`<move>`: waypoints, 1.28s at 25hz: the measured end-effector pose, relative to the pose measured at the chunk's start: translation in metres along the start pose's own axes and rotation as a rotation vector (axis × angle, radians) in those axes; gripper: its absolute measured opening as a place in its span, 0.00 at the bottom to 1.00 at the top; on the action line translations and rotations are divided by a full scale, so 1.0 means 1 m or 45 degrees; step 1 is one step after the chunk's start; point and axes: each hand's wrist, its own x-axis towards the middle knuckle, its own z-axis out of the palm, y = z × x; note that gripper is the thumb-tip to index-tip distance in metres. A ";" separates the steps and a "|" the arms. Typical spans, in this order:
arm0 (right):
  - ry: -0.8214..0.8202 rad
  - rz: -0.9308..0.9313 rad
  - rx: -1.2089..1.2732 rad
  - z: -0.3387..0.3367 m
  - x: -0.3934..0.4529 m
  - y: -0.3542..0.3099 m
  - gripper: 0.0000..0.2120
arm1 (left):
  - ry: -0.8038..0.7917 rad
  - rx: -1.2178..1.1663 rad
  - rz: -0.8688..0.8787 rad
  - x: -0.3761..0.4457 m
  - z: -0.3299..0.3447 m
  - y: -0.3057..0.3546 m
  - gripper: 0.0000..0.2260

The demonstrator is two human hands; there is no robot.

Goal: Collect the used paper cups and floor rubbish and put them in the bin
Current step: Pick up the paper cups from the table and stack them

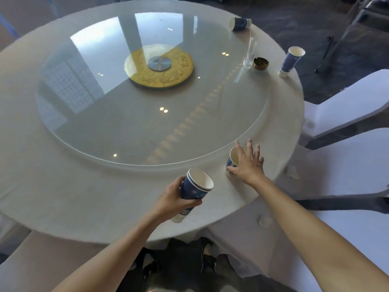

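My left hand grips a stack of blue-and-white paper cups, tilted, over the near edge of the round table. My right hand is spread open over another blue paper cup that stands on the table's near right rim; the thumb touches its base and the fingers are not closed around it. A third cup lies on its side at the far right of the table. A fourth cup stands at the right edge, tilted, in another cup's base.
A glass turntable with a gold centre disc covers most of the table. A clear glass and a small brass ashtray stand near the right rim. White-covered chairs crowd the right side. Small scraps lie on the cloth.
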 end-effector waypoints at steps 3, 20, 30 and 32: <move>-0.014 -0.126 0.063 0.004 0.011 0.011 0.42 | 0.060 0.028 -0.065 -0.016 0.023 0.007 0.31; -0.004 -0.136 1.033 -0.039 -0.142 0.086 0.31 | 0.011 0.097 0.014 -0.075 0.114 0.010 0.37; -0.309 -0.180 0.951 0.011 -0.196 0.145 0.30 | -0.144 0.003 0.183 -0.101 0.196 0.033 0.40; -0.339 -0.203 0.945 0.019 -0.197 0.158 0.31 | -0.161 -0.025 0.153 -0.100 0.216 0.043 0.39</move>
